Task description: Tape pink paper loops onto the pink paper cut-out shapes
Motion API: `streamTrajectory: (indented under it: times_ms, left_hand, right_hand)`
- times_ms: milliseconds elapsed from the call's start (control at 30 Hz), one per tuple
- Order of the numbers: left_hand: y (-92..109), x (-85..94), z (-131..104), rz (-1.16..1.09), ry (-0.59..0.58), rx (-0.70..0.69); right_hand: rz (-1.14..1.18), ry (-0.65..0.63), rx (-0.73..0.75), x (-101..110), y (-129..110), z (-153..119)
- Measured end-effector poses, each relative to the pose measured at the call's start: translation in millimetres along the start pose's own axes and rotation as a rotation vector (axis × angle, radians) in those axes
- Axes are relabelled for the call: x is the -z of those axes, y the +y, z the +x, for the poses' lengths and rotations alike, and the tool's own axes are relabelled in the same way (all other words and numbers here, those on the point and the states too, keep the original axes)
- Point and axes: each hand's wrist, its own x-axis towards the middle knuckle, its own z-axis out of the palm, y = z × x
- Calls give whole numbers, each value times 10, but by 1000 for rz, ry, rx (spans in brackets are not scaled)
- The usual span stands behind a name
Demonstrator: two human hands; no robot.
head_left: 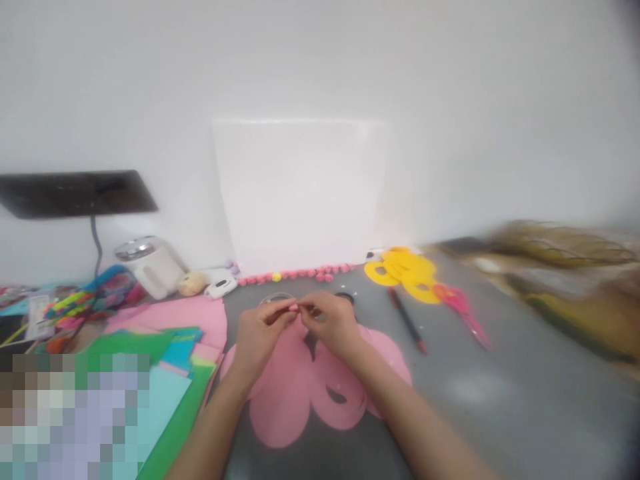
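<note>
My left hand (259,337) and my right hand (333,327) meet over the table, fingertips nearly touching. Between them is a small pink piece (293,308), pinched by both hands; its exact shape is too small to make out. Beneath my hands lie large pink paper petal shapes (280,410), one with a teardrop cut-out. Behind my fingers a clear round ring or roll (275,297) and a dark round thing (345,297) are partly hidden. A row of small pink balls (303,274), with a yellow one (277,277) among them, runs along the wall.
Pink scissors (465,313), a dark pen (407,322) and yellow paper cut-outs (400,270) lie to the right. Coloured paper sheets (165,393) are stacked at left, near a white canister (153,267). A white sheet (303,197) leans on the wall.
</note>
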Motion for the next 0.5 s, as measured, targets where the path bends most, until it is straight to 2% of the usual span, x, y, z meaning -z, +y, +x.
streamTrajectory:
  times_ms: [500]
  left_hand:
    - [62, 20, 3, -44, -43, 14]
  right_hand:
    - [151, -10, -96, 16, -20, 15]
